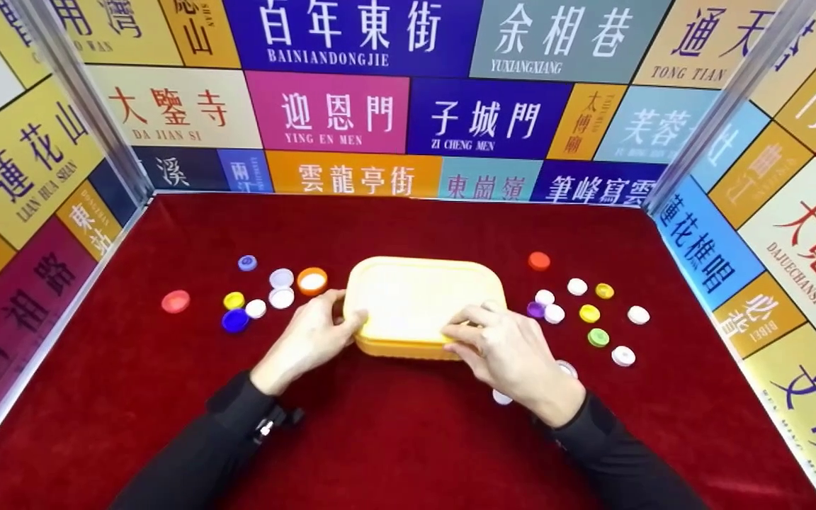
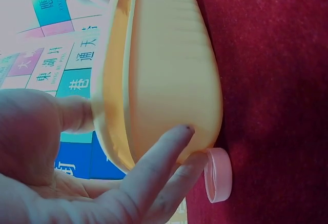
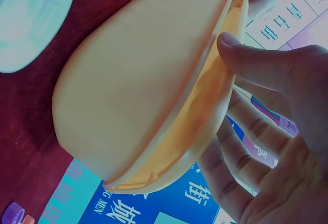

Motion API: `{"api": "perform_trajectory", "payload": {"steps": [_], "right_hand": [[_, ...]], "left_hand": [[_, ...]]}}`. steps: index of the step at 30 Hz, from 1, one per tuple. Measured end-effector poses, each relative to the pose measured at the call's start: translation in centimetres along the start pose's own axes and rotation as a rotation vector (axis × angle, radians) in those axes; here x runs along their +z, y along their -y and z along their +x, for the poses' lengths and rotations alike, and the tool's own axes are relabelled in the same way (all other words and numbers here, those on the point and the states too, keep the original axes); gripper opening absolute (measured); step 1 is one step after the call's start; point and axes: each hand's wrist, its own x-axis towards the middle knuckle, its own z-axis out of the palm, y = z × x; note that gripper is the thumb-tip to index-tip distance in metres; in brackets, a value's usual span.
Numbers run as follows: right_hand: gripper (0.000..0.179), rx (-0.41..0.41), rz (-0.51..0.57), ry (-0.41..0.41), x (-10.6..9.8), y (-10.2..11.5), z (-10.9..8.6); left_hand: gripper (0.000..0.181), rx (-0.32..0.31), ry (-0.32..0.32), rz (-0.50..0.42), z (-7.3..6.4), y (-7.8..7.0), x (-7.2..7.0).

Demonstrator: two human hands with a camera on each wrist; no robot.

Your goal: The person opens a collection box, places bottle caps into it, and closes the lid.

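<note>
A yellow plastic box with rounded corners stands mid-table, its pale yellow lid on top. In the right wrist view a gap shows between the lid and the box along the near edge. My left hand holds the box's left end; in the left wrist view its fingers lie along the box wall and the thumb is at the lid's rim. At the front right, my right hand pinches the lid's edge, thumb below and fingers over the top. The inside of the box is hidden.
Bottle caps lie scattered on the red cloth. Left of the box are an orange cap, a blue cap and several others. To the right are a green cap, a red cap and several more. Printed panels wall the table.
</note>
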Motion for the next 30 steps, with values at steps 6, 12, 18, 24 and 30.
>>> {"api": "perform_trajectory", "payload": {"steps": [6, 12, 18, 24, 30], "right_hand": [[0.019, -0.059, -0.087, -0.002, 0.0, 0.1, 0.1], [0.024, -0.120, -0.164, -0.038, -0.1, -0.1, 0.3], [0.024, -0.165, -0.264, -0.004, -1.1, 0.0, 1.2], [0.029, -0.176, -0.310, 0.014, -1.9, -0.2, 2.1], [0.022, -0.171, -0.345, -0.003, -2.5, -0.9, 3.3]], "left_hand": [[0.059, -0.004, 0.007, -0.027, -0.1, 0.0, 0.0], [0.062, -0.044, 0.038, -0.121, -0.1, 0.1, -0.2], [0.059, -0.095, 0.054, -0.313, 0.0, -0.1, -0.6], [0.053, -0.155, 0.036, -0.403, 0.1, -0.1, -0.6], [0.053, -0.159, 0.029, -0.392, 0.2, 0.0, -0.5]]}}
